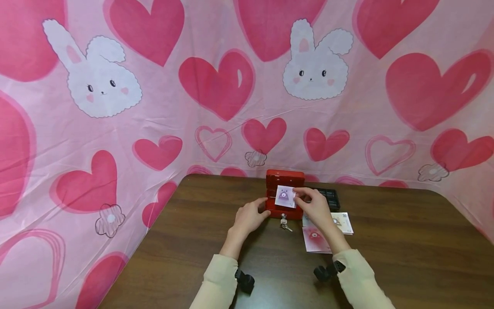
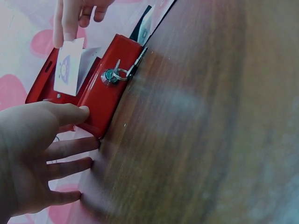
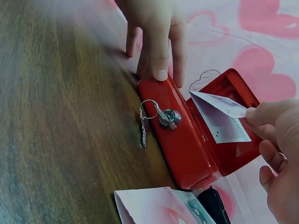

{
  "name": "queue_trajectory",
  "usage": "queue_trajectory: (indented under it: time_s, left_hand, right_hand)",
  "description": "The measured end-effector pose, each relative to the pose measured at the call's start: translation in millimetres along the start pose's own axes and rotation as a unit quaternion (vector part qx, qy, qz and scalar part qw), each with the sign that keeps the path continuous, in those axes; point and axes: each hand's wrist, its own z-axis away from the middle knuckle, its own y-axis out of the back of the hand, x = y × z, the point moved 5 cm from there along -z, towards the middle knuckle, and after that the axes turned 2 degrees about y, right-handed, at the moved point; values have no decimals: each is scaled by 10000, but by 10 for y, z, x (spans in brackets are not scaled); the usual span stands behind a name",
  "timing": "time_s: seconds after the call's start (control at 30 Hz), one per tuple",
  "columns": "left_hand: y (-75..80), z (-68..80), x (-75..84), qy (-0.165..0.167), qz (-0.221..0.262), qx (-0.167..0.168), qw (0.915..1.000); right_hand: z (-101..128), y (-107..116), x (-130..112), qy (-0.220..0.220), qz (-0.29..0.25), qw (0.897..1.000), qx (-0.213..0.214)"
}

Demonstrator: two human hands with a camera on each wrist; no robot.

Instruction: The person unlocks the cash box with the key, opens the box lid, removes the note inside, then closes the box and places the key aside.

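Note:
A small red cash box [image 1: 284, 213] stands on the table with its lid raised. A key [image 2: 117, 72] sits in its front lock, and a second one hangs from the ring. My left hand [image 1: 248, 217] rests at the box's left front corner, thumb on the front edge and the other fingers extended beside it. Between thumb and fingers, my right hand [image 1: 314, 206] pinches a folded purple banknote printed with a cartoon figure [image 1: 284, 196]. This note [image 3: 222, 116] is held over the open box; whether it touches the inside, I cannot tell.
Behind my right hand lies a black compartment tray [image 1: 332, 199]. Right of the box are a pink banknote [image 1: 314, 240] and a pale yellowish one [image 1: 344, 222], partly covered by my right forearm. A heart-patterned cloth [image 1: 216, 86] hangs behind the wooden table [image 1: 393, 240].

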Motion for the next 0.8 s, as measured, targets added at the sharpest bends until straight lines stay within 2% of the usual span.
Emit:
queue_trajectory:
  time_s: [0.23,0.47,0.8]
  left_hand:
    - [-1,4,9,-18,29,-30,10000]
    - [-7,21,-4,-21,52,-77,10000]
    - [1,25,-19,27,88,-133,9999]
  right_hand:
    - [39,39,-1,-122,26,9999,-6]
    - [102,61,-4,-284,-67,9993,-219]
    - [138,136,-17,-87,-130,9998,-98]
